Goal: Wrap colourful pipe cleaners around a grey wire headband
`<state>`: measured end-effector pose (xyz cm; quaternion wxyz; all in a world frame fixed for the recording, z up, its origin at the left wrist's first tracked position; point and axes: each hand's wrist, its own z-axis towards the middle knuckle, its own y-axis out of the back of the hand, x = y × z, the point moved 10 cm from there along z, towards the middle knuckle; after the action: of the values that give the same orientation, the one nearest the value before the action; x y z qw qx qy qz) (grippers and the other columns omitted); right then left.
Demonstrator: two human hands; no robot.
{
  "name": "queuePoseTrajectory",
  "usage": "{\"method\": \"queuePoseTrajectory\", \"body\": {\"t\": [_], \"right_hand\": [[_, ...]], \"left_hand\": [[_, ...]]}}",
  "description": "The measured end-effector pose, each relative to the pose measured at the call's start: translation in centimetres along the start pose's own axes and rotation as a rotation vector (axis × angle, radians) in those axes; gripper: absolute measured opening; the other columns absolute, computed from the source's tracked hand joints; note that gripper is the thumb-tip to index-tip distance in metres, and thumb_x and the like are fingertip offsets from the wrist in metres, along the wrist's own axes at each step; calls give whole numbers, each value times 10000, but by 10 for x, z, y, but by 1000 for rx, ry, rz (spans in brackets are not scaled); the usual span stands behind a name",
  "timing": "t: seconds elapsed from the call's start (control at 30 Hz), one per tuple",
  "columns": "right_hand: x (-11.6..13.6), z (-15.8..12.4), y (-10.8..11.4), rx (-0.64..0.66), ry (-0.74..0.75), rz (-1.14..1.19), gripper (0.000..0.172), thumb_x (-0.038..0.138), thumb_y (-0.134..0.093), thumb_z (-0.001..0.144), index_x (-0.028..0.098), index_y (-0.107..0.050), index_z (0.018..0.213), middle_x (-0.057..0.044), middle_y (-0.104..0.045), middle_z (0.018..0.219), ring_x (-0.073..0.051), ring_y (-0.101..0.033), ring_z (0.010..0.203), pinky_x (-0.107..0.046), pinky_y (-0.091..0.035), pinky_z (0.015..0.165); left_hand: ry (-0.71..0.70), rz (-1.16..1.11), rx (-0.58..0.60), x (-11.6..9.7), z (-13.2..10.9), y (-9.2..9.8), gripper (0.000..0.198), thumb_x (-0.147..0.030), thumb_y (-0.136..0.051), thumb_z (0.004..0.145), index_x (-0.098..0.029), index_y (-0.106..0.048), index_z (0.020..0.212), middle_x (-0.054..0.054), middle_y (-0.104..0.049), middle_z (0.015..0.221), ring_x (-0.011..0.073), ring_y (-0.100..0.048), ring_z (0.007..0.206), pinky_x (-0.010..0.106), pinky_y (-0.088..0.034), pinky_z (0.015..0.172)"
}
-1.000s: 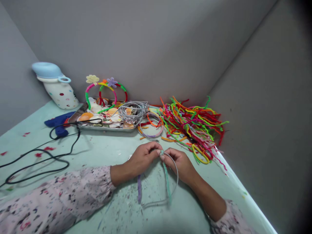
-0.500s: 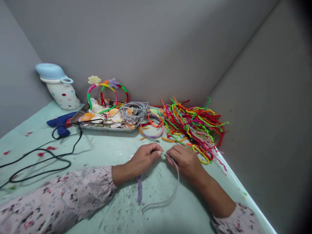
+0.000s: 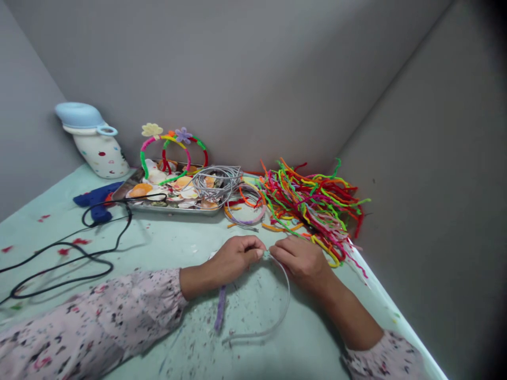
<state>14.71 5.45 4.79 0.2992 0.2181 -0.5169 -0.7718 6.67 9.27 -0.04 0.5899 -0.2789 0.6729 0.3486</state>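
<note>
A curved grey wire (image 3: 285,303) loops down from between my fingertips and ends low at the middle of the table. My left hand (image 3: 236,257) pinches something small and pale green at the wire's upper end. Close beside it, my right hand (image 3: 303,259) has its fingers closed round the same end; its fingertips are partly hidden. Below my left hand hangs or lies a purple fuzzy strip (image 3: 220,309), its top hidden by the hand.
Behind my hands stand a metal tray (image 3: 178,211) of shells, grey wire coils (image 3: 217,182) and a pile of coloured pipe cleaners (image 3: 312,195). At the left are fuzzy hoops (image 3: 143,158), a blue glue gun (image 3: 99,200), a black cord (image 3: 122,235) and a bottle (image 3: 99,153).
The wire's free end and the purple strip have shifted slightly left. My fingertips have moved a little on the wire's upper end.
</note>
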Motion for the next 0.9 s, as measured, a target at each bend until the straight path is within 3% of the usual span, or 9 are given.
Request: {"method": "queuePoseTrajectory", "body": {"t": [0.13, 0.23, 0.3, 0.37, 0.43, 0.5, 0.6, 0.77, 0.9], "right_hand": [[-8, -1, -2, -27, -69, 85, 215, 223, -460, 929, 200, -674, 936, -83, -663, 853, -186, -570, 786, -306, -372, 703], [-23, 0, 8, -131, -195, 244, 200, 222, -502, 897, 217, -642, 1041, -89, -663, 980, -211, -591, 893, -326, -429, 764], [-40, -3, 17, -215, -340, 359, 222, 237, -523, 872, 216, -622, 1070, -90, -652, 1004, -207, -596, 854, -322, -458, 715], [-60, -10, 21, -247, -556, 451, 172, 281, -547, 851, 198, -637, 971, -74, -652, 913, -186, -583, 735, -294, -445, 609], [-67, -15, 10, -156, -718, 597, 190, 345, -533, 860, 200, -651, 821, -31, -643, 744, -165, -558, 639, -275, -414, 561], [-58, -14, -10, 21, -774, 776, 290, 397, -523, 859, 197, -641, 685, -4, -603, 608, -148, -524, 556, -261, -377, 514], [-42, -16, -31, 139, -845, 995, 337, 441, -535, 842, 185, -644, 652, -3, -596, 549, -126, -495, 493, -247, -335, 468], [-33, -21, -52, 62, -1011, 1301, 317, 450, -601, 781, 154, -613, 668, 2, -561, 552, -86, -444, 441, -222, -266, 420], [-33, -22, -57, -53, -1032, 1428, 235, 387, -652, 739, 154, -625, 738, 4, -579, 652, -80, -453, 486, -217, -297, 447]], "left_hand": [[-19, -4, -22, 0, 0, 1, 170, -303, -508, 826, -143, -560, 800, -48, -431, 608, 82, -370, 539, 211, -288, 519], [-30, -40, -68, 1, 0, 4, 185, -320, -506, 837, -144, -562, 846, -50, -427, 623, 77, -361, 533, 204, -285, 506], [-28, -62, -89, 2, 0, 6, 197, -332, -510, 837, -144, -558, 865, -48, -436, 635, 74, -362, 524, 202, -284, 494], [-17, -63, -103, 4, 1, 7, 206, -340, -512, 837, -143, -558, 876, -47, -441, 634, 74, -367, 516, 202, -279, 481], [-15, -53, -118, 4, 0, 9, 211, -342, -513, 837, -141, -566, 877, -47, -439, 624, 76, -366, 514, 203, -272, 477], [-19, -48, -131, 3, 0, 10, 216, -344, -517, 834, -139, -573, 872, -46, -442, 619, 78, -367, 517, 203, -274, 481], [-29, -55, -132, 3, 0, 10, 220, -346, -521, 831, -137, -576, 868, -40, -460, 631, 80, -378, 526, 203, -289, 492], [-55, -54, -127, 1, 0, 10, 207, -334, -515, 837, -139, -573, 872, -34, -479, 656, 84, -393, 551, 206, -304, 516], [-45, -18, -135, 1, 0, 11, 213, -347, -510, 841, -142, -566, 862, -34, -482, 663, 85, -394, 554, 208, -309, 520]]}}
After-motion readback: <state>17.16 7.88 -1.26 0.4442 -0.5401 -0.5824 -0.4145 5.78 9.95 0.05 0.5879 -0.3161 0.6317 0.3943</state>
